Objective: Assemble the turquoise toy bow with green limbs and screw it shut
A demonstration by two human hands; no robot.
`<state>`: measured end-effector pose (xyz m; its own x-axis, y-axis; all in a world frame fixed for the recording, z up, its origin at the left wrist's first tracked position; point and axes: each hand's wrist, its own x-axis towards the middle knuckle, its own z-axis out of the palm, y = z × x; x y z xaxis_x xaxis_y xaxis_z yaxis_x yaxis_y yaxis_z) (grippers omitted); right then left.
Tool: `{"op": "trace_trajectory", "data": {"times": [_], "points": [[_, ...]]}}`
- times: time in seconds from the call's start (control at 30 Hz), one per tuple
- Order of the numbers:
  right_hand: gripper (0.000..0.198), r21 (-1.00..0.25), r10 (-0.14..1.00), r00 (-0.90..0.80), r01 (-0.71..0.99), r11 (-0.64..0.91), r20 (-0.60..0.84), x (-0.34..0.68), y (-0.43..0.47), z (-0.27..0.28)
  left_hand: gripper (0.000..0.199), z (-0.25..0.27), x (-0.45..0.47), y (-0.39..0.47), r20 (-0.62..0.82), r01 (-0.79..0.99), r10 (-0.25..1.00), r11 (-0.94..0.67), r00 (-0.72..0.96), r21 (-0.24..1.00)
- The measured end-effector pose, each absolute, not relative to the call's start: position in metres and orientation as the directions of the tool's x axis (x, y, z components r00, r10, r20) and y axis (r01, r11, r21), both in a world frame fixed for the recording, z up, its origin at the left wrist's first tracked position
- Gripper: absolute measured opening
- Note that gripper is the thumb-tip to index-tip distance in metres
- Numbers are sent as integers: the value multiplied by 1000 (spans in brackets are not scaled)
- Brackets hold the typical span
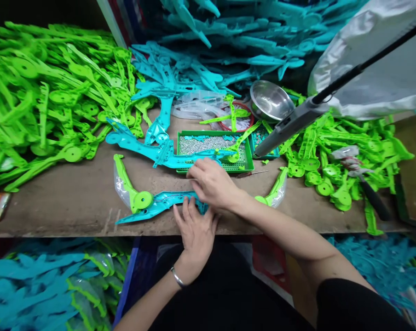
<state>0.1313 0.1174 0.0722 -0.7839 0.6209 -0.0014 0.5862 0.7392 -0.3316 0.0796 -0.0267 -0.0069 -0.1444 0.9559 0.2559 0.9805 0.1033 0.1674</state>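
A blue plastic toy-like part (168,198), long and hollow, lies near the table's front edge with a thin line running along it. My left hand (196,227) rests on its right portion, fingers stretched out and spread. Just above, my right hand (213,184) is curled with its fingers pressed together over the part's right end; whatever it pinches is hidden. A green arm with clear film (132,186) touches the blue part's left end. Another green arm with film (275,193) lies to the right, partly behind my right forearm. Behind my hands lies a second blue part (135,145).
A green tray (215,133) holds many small metal screws. Behind it are a red basket (247,108) and a steel bowl (272,101). A grey powered screwdriver (287,124) hangs at the right. Heaps of green parts (56,92) and blue parts (228,41) surround the table.
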Motion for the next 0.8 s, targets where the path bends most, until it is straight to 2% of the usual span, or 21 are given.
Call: {"op": "trace_trajectory", "data": {"times": [0.03,0.1,0.23,0.37,0.53,0.63,0.8], "points": [[29,-281,621,-781,581,764,71,128,123,73,32,-7,79,-26,249,982,958,102,-140,159],[38,-194,629,-768,604,773,120,117,134,71,41,-6,79,-26,236,985,963,97,-129,140],[57,-107,649,-761,646,756,-9,93,152,57,48,-3,77,-26,193,988,975,84,-108,130],[50,-77,659,-752,656,751,23,85,152,70,51,-4,75,-26,169,983,981,68,-97,169],[50,-30,650,-760,649,760,21,100,132,139,48,-9,72,-26,164,965,981,58,-103,257],[45,-116,617,-785,609,785,51,123,118,172,46,-10,71,-25,143,955,982,76,-121,285],[20,-481,545,-837,457,748,53,180,113,178,44,-7,70,-23,129,955,987,53,-95,293]]}}
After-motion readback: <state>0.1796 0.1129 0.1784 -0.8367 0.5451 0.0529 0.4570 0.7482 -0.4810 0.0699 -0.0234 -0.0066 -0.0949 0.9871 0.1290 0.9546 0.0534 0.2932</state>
